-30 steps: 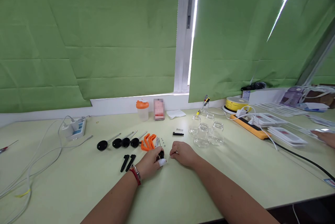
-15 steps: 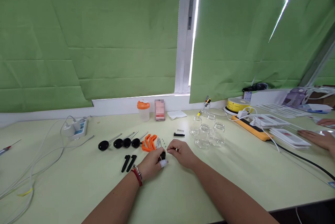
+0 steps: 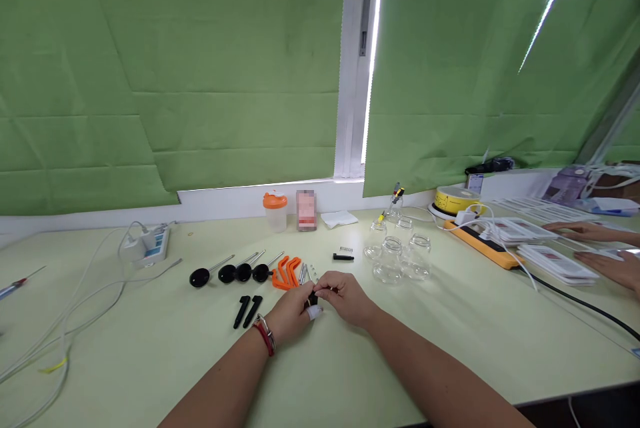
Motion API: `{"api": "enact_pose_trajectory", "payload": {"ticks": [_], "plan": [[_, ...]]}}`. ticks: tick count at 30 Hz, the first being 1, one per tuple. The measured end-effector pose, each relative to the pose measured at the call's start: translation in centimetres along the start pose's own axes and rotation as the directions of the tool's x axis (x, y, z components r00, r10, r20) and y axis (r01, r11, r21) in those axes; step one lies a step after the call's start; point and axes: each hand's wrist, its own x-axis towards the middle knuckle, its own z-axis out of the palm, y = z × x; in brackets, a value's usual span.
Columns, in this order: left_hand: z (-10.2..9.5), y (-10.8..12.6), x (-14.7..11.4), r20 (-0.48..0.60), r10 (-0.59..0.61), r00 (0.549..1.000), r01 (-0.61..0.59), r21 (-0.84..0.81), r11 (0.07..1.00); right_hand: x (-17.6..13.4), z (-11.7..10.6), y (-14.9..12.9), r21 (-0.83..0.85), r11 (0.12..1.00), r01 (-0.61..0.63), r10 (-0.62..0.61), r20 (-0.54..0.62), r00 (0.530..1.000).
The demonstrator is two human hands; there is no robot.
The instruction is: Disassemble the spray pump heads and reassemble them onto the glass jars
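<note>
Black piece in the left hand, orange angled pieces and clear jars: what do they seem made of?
Black piece: perhaps plastic, but mostly hidden, finish unclear. Orange angled pieces: probably plastic, evenly coloured and smooth-looking. Clear jars: glass or clear plastic, glossy, see-through with bright highlights.

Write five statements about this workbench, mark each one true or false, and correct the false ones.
1. The left hand holds a small black part. True.
2. The right hand rests on a glass jar. False: the right hand is at the small black part, close to the left hand.
3. The plastic cup has a green lid. False: the plastic cup has an orange lid.
4. A red bracelet is on the left wrist. True.
5. Only two round-headed black pieces with metal rods lie on the table. False: four round-headed black pieces with metal rods lie there.
</note>
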Motion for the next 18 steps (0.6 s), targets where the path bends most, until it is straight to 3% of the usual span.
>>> {"api": "enact_pose_trajectory", "payload": {"ticks": [5,7,11,14,18], "plan": [[0.0,0.0,0.0,-0.003,-0.009,1.000,0.009,0.008,1.000,0.1,-0.1,0.1,-0.010,1.000,-0.013,0.013,0.001,1.000],[-0.1,0.1,-0.1,0.000,-0.015,1.000,0.015,0.008,1.000,0.2,-0.4,0.6,-0.044,0.998,-0.054,0.052,-0.048,0.998],[-0.3,0.6,-0.2,0.012,-0.025,1.000,0.025,0.006,1.000,0.4,-0.9,2.3,-0.248,0.962,-0.115,0.077,-0.158,0.985],[-0.5,0.8,-0.3,0.016,-0.037,0.999,0.037,0.008,0.999,0.2,-0.8,3.0,-0.410,0.909,-0.074,0.073,-0.018,0.997],[-0.5,0.9,-0.4,0.021,-0.048,0.999,0.048,0.009,0.999,0.1,-0.2,2.7,-0.485,0.874,-0.026,0.098,0.124,0.987]]}}
